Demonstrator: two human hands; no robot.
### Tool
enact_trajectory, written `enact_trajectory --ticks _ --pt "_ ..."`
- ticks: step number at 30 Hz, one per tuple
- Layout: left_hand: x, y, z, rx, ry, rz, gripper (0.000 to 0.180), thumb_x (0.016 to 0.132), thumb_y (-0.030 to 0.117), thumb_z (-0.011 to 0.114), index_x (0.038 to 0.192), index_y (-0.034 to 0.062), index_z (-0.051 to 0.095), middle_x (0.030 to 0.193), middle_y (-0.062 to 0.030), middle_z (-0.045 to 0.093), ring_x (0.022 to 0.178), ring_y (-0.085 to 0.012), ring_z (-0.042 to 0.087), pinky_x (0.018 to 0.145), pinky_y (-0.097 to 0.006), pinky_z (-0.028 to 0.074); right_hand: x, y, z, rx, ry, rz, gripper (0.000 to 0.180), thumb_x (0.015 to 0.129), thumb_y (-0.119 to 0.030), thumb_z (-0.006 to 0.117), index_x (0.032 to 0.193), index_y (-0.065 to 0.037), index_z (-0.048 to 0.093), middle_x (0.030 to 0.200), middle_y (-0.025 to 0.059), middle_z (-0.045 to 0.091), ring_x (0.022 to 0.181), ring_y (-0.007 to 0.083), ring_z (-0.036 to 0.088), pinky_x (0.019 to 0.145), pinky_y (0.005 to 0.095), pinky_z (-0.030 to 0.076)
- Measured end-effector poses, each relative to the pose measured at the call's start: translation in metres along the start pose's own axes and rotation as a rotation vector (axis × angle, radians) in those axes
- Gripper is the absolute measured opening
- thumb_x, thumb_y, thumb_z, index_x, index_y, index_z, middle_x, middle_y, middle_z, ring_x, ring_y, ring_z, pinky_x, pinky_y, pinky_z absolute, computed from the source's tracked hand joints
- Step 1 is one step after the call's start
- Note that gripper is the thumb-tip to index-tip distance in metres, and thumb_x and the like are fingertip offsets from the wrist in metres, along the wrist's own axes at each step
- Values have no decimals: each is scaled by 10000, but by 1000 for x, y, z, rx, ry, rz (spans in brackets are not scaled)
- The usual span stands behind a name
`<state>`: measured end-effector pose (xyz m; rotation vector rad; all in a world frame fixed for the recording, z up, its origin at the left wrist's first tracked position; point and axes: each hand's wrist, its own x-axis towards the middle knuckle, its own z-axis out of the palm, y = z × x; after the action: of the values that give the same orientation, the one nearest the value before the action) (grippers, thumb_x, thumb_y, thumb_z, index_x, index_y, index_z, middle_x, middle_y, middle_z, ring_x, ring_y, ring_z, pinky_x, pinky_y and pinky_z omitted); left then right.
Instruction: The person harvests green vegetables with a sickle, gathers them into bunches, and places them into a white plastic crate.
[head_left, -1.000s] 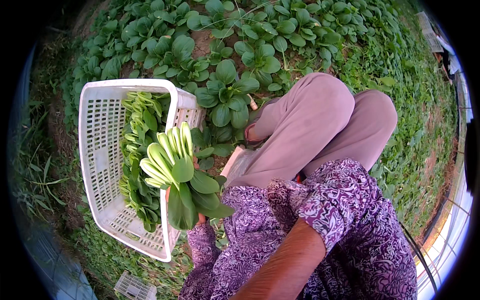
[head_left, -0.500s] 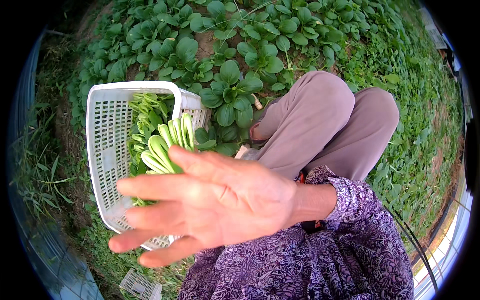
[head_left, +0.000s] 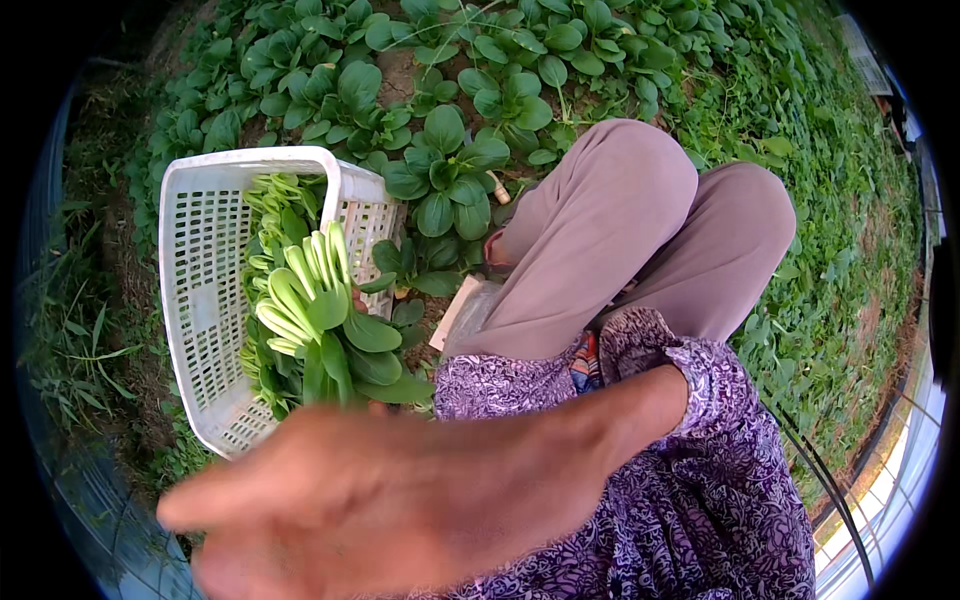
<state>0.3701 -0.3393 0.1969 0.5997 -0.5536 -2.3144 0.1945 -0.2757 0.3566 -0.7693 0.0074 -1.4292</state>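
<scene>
A bunch of bok choy, pale stems pointing away and dark leaves toward me, is held over the near right side of a white plastic basket. My left hand is mostly hidden behind the leaves and my right arm; only small patches of skin show, closed around the bunch. My right hand crosses low in front, its back upward, close to the camera and nearest to the basket's lower corner. Motion smears its fingers, so their pose is unclear. More bok choy lies inside the basket.
Growing bok choy plants cover the bed ahead. My bent knees are right of the basket. A pale flat piece lies beside my leg. Weeds and low greens spread at both sides, with blue sheeting at far left.
My right hand has turned from palm up with spread fingers to back up, and has moved lower, uncovering the bok choy bunch. The view has shifted slightly.
</scene>
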Motion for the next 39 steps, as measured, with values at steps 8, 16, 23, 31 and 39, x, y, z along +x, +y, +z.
enact_trajectory --ticks 8,16,23,31,39 --pt "12 10 -5 -1 45 50 234 796 152 562 949 -23 585 904 -138 633 792 -216 623 717 -319 534 13 53 54 -1050 -78 -569 231 811 -196 489 841 32 514 770 96 479 770 220 478 696 343 441" --pt "-4 105 -13 96 254 359 230 786 155 568 931 -22 590 896 -140 633 781 -219 625 710 -323 539 -19 2 -18 -1892 -34 247 315 726 -134 654 937 82 564 674 96 555 570 193 551 496 270 457" --pt "-53 223 -102 505 448 652 272 825 205 532 925 -41 592 879 -125 633 757 -208 616 696 -315 519 -106 -66 -31 -1646 694 374 397 755 -59 642 1124 46 540 738 142 613 617 187 586 563 278 467" --pt "-63 263 -110 442 520 682 315 859 217 504 971 -66 583 890 -131 630 762 -195 616 691 -281 516 -147 -122 -32 -1676 1403 270 408 900 -214 531 1154 103 494 690 121 594 597 120 534 576 226 407" --pt "4 225 -140 805 779 410 467 597 -47 652 1048 -32 533 918 -104 622 739 -201 620 731 -312 524 -137 -123 -40 -1671 1351 340 446 885 -236 552 1165 105 487 684 119 593 610 133 558 547 229 421"
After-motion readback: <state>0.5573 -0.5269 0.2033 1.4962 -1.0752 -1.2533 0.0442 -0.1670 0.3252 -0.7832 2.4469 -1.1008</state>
